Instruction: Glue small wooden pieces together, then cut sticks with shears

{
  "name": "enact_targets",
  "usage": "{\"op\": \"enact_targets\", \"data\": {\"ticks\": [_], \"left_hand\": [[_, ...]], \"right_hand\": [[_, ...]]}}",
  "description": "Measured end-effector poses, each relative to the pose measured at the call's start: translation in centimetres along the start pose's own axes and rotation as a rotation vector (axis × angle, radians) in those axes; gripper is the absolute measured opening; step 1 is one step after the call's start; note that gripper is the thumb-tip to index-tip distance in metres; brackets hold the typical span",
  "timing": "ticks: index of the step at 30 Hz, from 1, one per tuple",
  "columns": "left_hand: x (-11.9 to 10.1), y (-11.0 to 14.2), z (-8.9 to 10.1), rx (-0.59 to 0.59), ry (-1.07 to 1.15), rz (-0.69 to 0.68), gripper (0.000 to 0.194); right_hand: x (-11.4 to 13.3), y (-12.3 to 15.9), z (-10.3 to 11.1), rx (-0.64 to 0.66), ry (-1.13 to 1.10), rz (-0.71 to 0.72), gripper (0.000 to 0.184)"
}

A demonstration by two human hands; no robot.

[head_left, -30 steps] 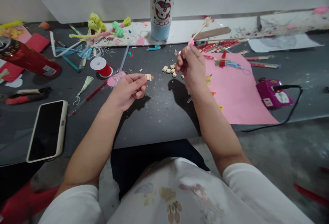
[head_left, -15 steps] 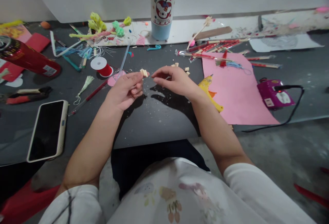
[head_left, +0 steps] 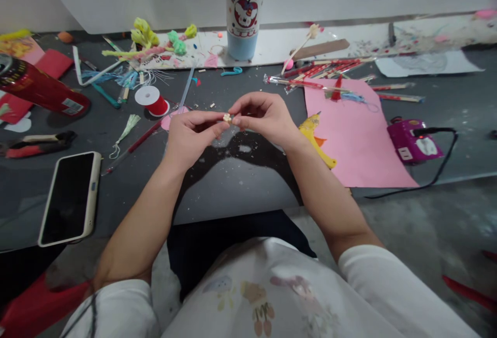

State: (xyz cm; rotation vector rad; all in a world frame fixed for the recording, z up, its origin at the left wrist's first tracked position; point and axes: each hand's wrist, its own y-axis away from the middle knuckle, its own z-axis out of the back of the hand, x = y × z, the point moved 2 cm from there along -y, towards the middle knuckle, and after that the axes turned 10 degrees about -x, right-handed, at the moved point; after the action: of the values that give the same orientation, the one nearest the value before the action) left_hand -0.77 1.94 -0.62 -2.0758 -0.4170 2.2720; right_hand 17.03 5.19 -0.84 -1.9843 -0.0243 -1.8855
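Note:
Between the fingertips of both hands sits a small cluster of pale wooden stick pieces (head_left: 227,118), its cut ends facing me. My left hand (head_left: 192,133) pinches it from the left with thumb and forefinger. From the right, my right hand (head_left: 264,116) closes its thumb and fingertips on the same cluster. Both hands hover over the dark grey table (head_left: 236,188), where pale crumbs lie scattered. The yellow hot glue gun (head_left: 316,138) rests just right of my right wrist. A spool of red thread (head_left: 155,102) stands beyond my left hand.
A white and blue bottle (head_left: 244,17) stands behind the hands. At right are pink paper (head_left: 349,146), a purple power adapter (head_left: 413,142) with a cable and wrapped chopsticks (head_left: 322,71). A phone (head_left: 70,198), pliers (head_left: 39,144) and a red can (head_left: 42,89) lie at left.
My right hand has moved left to meet my left hand and now grips the wooden cluster too. My left hand has turned, its palm now facing down, and the cluster has shifted slightly right.

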Motion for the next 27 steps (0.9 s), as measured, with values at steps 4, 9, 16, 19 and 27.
{"op": "enact_targets", "data": {"ticks": [4,9,16,19,27], "left_hand": [[-0.62,0.33,0.19,-0.029,-0.113,-0.093,0.014],[-0.43,0.3,0.21,-0.022,-0.119,-0.297,0.017],[-0.08,0.18,-0.18,-0.027,-0.14,-0.562,0.011],[-0.19,0.3,-0.2,-0.028,-0.156,-0.6,0.008],[0.08,0.32,-0.16,-0.026,-0.194,-0.641,0.005]], "right_hand": [[0.04,-0.03,-0.03,0.007,-0.043,0.003,0.033],[0.0,-0.06,-0.07,0.003,-0.057,0.002,0.033],[0.08,-0.09,0.01,0.02,-0.06,0.032,0.038],[0.18,-0.02,0.03,0.009,-0.049,0.031,0.041],[-0.04,-0.08,0.0,0.007,-0.039,0.039,0.039]]}}
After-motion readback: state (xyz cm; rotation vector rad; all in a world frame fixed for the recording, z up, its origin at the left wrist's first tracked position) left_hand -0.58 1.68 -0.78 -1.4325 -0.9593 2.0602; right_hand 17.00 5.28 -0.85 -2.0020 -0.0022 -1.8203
